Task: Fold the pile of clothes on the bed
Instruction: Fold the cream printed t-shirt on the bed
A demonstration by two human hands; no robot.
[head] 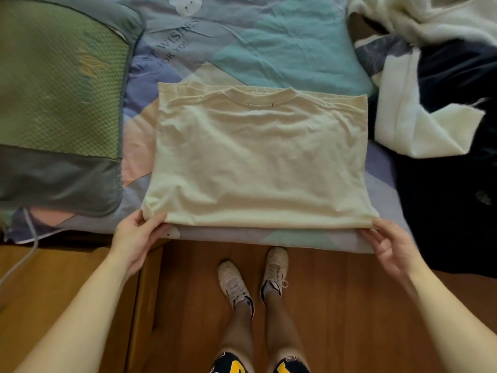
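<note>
A cream T-shirt lies flat on the bed, sleeves folded in, collar at the far side and a folded edge toward me. My left hand pinches the shirt's near left corner between thumb and fingers. At the near right corner, my right hand holds the folded edge, thumb on top and fingers curled below. To the right sits the pile of clothes, a heap of white, dark navy and patterned garments.
A green and grey pillow lies at the left of the bed. The bedsheet is pastel patchwork with a bear print. A white cable hangs off the bed's left edge. My legs and shoes stand on the wooden floor.
</note>
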